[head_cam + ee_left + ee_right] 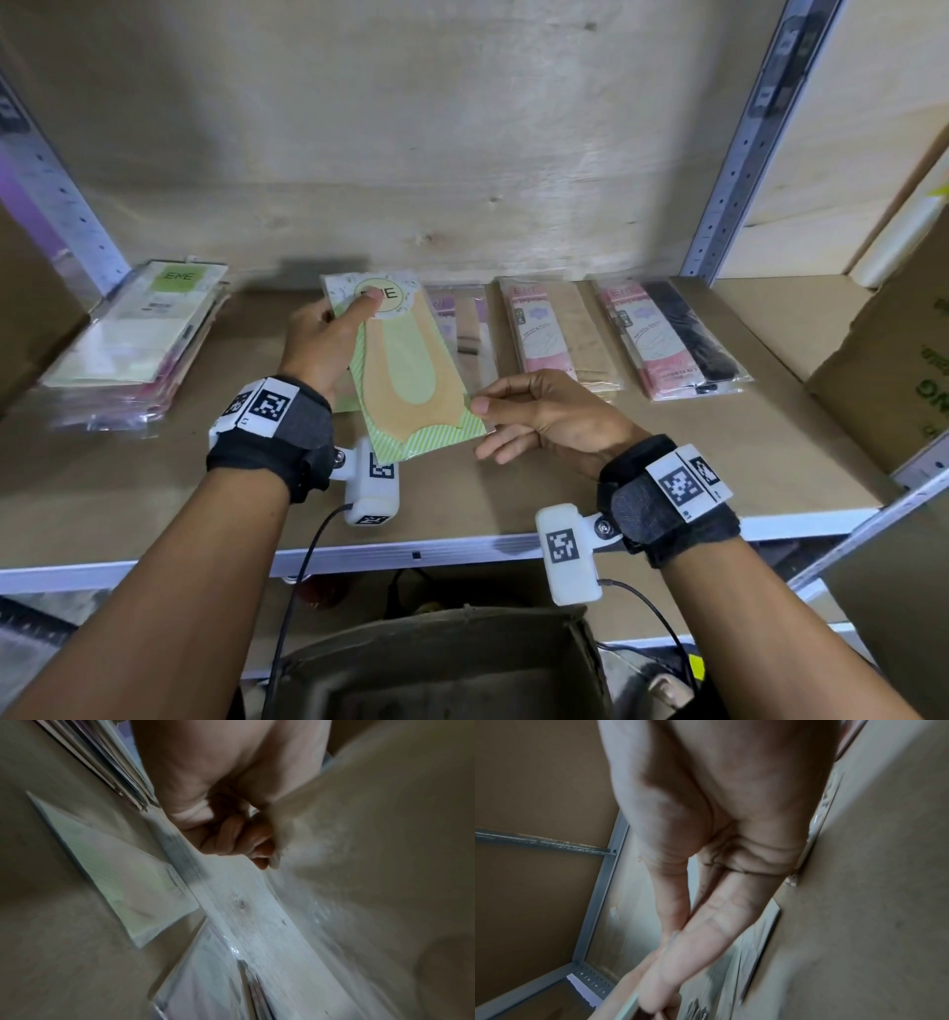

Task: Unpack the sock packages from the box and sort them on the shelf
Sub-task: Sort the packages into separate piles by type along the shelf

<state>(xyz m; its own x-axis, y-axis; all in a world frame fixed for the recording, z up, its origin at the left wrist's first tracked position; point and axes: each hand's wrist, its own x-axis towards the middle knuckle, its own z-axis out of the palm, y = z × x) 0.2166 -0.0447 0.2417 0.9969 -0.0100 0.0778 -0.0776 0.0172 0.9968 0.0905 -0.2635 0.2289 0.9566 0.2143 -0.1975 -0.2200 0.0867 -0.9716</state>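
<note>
Holding the green sock pack (pixel 405 370) between them, the left hand (pixel 321 344) pinches its far end and the right hand (pixel 544 411) its near corner; it runs far-to-near.

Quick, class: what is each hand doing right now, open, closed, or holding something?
Left hand: grips the top of the green striped sock package, thumb on its label.
Right hand: pinches the same package's lower right corner.

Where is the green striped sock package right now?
In the head view, the green striped sock package is mid-shelf, held by the left hand at its top and pinched by the right hand at its lower corner.
</note>
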